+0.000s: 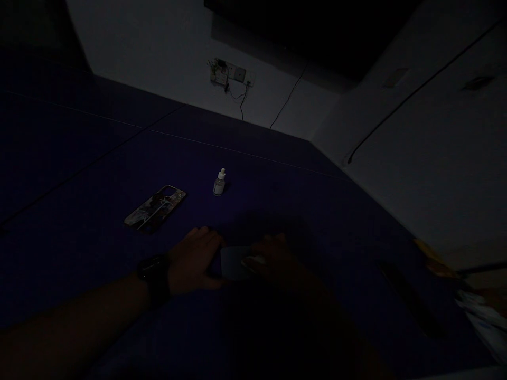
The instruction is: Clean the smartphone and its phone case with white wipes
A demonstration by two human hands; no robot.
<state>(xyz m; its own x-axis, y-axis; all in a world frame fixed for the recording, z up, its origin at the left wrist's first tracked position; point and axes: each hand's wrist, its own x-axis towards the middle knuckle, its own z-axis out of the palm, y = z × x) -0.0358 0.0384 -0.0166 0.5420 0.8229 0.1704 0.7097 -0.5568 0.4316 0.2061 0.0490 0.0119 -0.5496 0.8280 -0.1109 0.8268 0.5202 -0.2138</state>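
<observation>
Dimly lit, a smartphone-like slab (233, 262) lies on a dark-blue surface (269, 184) — fingers of the left hand (194, 261) clasping one end, the right hand's (273, 258) pinching a pale wad (258, 259). Probably light, slick, rigid: hold the edges.

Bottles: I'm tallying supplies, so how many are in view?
1: the bottle stands on the purple surface, right of the phone case in the picture. Dark areas could hide others.

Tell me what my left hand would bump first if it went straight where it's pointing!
Probably the flat grey slab: your left hand is right at its left end, though it's too dark to judge depth well. Beyond that comes your right hand, over the slab's other end.
</observation>
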